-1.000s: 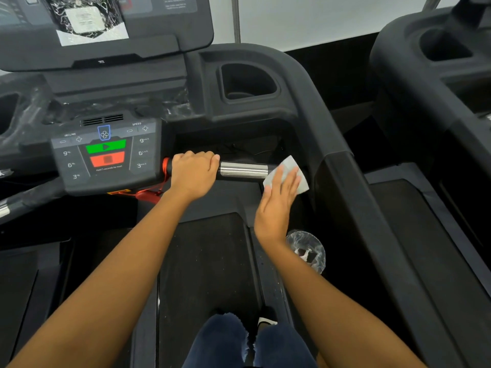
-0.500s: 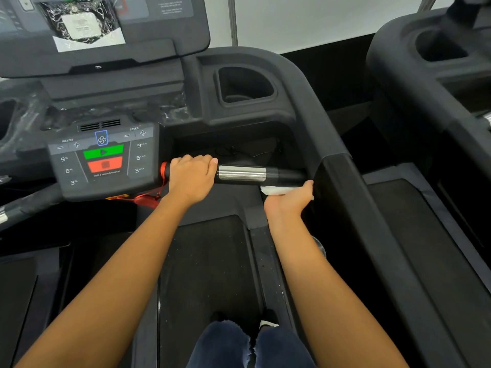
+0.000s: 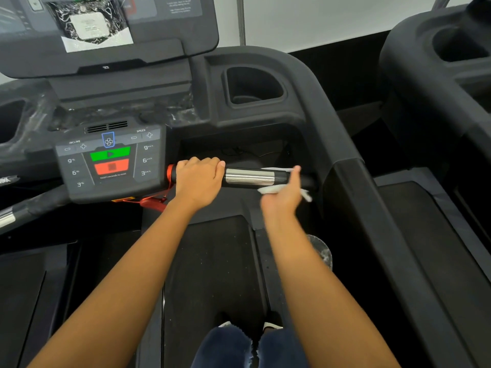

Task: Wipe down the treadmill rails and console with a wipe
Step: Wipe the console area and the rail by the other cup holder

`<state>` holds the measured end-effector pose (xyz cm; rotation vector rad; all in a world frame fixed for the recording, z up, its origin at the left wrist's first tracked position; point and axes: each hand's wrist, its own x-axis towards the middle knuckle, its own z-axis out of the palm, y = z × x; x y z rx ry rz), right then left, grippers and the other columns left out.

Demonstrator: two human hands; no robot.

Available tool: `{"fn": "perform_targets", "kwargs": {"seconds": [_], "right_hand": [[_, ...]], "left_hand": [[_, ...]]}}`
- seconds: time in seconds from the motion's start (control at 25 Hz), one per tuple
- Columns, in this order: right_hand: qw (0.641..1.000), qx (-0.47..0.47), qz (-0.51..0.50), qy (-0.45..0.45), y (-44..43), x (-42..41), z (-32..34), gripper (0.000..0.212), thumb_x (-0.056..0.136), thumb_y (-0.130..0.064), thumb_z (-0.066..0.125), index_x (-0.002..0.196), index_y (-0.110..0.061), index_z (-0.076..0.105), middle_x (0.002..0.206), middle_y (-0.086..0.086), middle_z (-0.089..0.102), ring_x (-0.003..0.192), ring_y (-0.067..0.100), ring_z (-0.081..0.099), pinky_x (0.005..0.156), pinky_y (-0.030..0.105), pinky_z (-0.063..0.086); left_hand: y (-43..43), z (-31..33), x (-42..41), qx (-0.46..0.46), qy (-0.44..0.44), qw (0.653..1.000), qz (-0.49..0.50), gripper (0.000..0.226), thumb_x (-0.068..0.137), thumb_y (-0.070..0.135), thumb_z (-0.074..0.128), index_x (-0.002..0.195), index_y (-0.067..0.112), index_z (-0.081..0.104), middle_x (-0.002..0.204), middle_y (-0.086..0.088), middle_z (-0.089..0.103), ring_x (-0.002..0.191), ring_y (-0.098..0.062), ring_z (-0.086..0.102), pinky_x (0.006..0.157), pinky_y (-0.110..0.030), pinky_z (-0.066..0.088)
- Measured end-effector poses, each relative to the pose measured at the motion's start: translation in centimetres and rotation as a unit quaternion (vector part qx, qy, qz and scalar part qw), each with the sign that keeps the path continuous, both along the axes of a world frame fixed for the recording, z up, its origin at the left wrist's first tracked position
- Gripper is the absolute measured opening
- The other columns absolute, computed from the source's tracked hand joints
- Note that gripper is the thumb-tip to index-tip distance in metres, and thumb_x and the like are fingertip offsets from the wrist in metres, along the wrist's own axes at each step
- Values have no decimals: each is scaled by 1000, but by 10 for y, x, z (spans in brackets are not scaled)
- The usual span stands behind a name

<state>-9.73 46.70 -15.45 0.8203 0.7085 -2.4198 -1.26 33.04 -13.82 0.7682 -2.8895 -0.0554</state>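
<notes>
Wrapping wipe now round handlebar, right hand shifted leftward.

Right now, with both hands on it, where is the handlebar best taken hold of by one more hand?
I would grip the handlebar on its bare silver section, coming from above. The bar lies level; the left hand covers the left end and the right hand wraps the wipe round the right end.

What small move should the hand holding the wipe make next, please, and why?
Probably slide the right hand leftward along the handlebar: its wipe wraps only the bar's right end, and the silver sensor beside the left hand looks uncovered.
</notes>
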Motion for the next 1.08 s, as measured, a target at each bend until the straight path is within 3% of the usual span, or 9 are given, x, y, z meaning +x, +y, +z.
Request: {"fn": "perform_targets", "kwargs": {"seconds": [0.16, 0.32, 0.48, 0.68, 0.76, 0.84, 0.92, 0.96, 1.08], "right_hand": [[997, -11, 82, 0, -28, 36, 12, 48, 92, -49, 56, 120, -11, 59, 120, 12, 64, 111, 29, 61, 92, 45, 51], [1000, 16, -13, -3, 14, -6, 6, 32, 97, -44, 50, 102, -15, 62, 122, 9, 63, 114, 27, 59, 106, 44, 42], [993, 115, -29, -8, 8, -1, 17, 36, 101, -39, 44, 121, -10, 51, 108, 3, 57, 100, 18, 55, 95, 28, 42], [989, 97, 108, 6, -7, 43, 22, 34, 103, -34, 39, 121, -8, 51, 102, 8, 61, 96, 20, 60, 91, 35, 50], [980, 187, 70, 12, 16, 51, 21, 31, 103, -29, 37, 113, -7, 56, 96, 9, 64, 86, 23, 64, 72, 32, 53], [954, 281, -23, 106, 34, 50, 22, 43, 101, -35, 34, 122, -4, 54, 114, 17, 63, 103, 33, 62, 82, 37, 52], [902, 344, -33, 261, 33, 35, 21, 44, 102, -32, 33, 137, -8, 46, 138, 12, 51, 125, 22, 50, 99, 28, 42], [843, 419, 18, 338, 25, 26, 21, 40, 103, -25, 32, 135, -6, 46, 138, 9, 50, 125, 16, 48, 100, 20, 36], [499, 697, 219, 466, -20, 23, 8, 25, 93, -26, 41, 104, -13, 59, 106, 5, 59, 102, 22, 52, 88, 33, 35]], "left_hand": [[-1, 1, 0, 7, -3, 1000, -3, 38, 102, 34, 25, 85, 20, 56, 73, 5, 54, 76, -20, 52, 83, -39, 36], [-2, 4, 2, 28, -1, 1000, -10, 38, 102, 35, 24, 87, 20, 56, 77, 5, 55, 79, -20, 51, 87, -40, 35], [0, 6, 2, 28, -8, 1000, -6, 38, 102, 35, 24, 89, 20, 56, 77, 6, 53, 78, -19, 49, 86, -39, 35], [0, 6, 1, 18, -8, 1000, -11, 37, 102, 33, 25, 87, 19, 56, 77, 3, 56, 76, -19, 50, 84, -38, 35], [0, 5, 0, 21, -4, 1000, -8, 38, 102, 33, 25, 87, 19, 57, 77, 3, 56, 75, -19, 49, 84, -38, 35], [2, 5, 2, 19, 1, 1000, -6, 38, 101, 33, 26, 88, 18, 59, 77, 2, 58, 75, -19, 49, 84, -38, 36], [2, 6, 4, 30, 9, 999, -9, 39, 101, 31, 27, 97, 18, 63, 81, 1, 60, 79, -21, 52, 85, -37, 35], [1, 7, 5, 60, 24, 998, -11, 39, 102, 30, 27, 106, 18, 64, 87, 0, 63, 85, -22, 56, 87, -37, 35], [-8, 10, 8, 201, 120, 972, -1, 37, 102, 27, 33, 127, 15, 58, 115, -3, 65, 110, -23, 56, 100, -39, 38]]}}
